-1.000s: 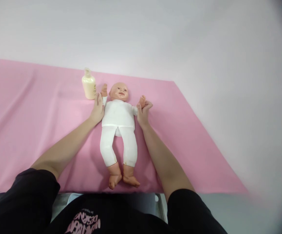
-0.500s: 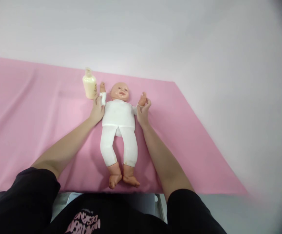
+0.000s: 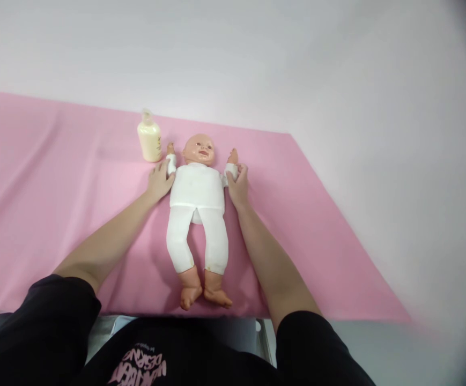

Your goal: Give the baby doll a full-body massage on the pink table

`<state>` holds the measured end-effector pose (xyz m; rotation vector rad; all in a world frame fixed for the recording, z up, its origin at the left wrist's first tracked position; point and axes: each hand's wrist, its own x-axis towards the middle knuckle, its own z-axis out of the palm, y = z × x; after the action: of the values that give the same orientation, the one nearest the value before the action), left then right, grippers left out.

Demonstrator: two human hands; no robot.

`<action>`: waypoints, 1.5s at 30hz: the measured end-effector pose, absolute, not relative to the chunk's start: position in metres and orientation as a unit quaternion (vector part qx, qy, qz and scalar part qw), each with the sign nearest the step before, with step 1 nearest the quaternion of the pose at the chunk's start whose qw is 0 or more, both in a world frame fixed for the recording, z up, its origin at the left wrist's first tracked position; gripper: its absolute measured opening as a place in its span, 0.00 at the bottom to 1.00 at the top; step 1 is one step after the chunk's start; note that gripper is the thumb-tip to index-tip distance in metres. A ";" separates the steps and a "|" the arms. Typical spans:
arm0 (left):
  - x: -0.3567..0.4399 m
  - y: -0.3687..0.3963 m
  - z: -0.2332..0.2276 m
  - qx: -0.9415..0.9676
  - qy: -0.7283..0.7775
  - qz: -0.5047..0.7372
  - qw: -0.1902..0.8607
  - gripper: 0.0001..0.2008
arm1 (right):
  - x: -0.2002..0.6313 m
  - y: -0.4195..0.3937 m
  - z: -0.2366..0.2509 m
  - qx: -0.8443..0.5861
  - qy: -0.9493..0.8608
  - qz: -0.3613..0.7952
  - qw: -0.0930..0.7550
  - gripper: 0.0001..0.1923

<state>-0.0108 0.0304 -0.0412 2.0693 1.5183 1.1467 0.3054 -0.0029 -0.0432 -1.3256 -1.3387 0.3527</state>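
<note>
A baby doll (image 3: 197, 187) with a white cloth body lies on its back, its head away from me and its feet near the table's front edge. Both its arms are bent upward beside the head. My left hand (image 3: 160, 179) grips the doll's arm on the left, the thumb against the white sleeve part. On the other side, my right hand (image 3: 238, 185) is closed around the doll's arm at the right, below its small plastic hand. Some of my fingers are hidden behind the doll's arms.
A pump bottle (image 3: 149, 142) of pale yellow liquid stands just left of the doll's raised arm, close to my left hand. Pink cloth (image 3: 56, 187) with a few creases covers the table. A white wall (image 3: 233, 59) rises behind it.
The doll's arm at the right has turned more upright, its white sleeve part showing more in my right hand. On the left, the doll's hand has dipped slightly. The bottle stays put.
</note>
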 end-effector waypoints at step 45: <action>0.001 -0.009 -0.005 0.854 0.264 0.444 0.069 0.25 | 0.281 -0.032 -0.027 -0.324 -0.783 -0.021 0.530 0.28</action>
<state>0.0010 -0.0088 -0.0053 2.5704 0.7940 1.3361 0.2811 -0.0323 -0.0271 -0.7726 -1.8704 -0.0509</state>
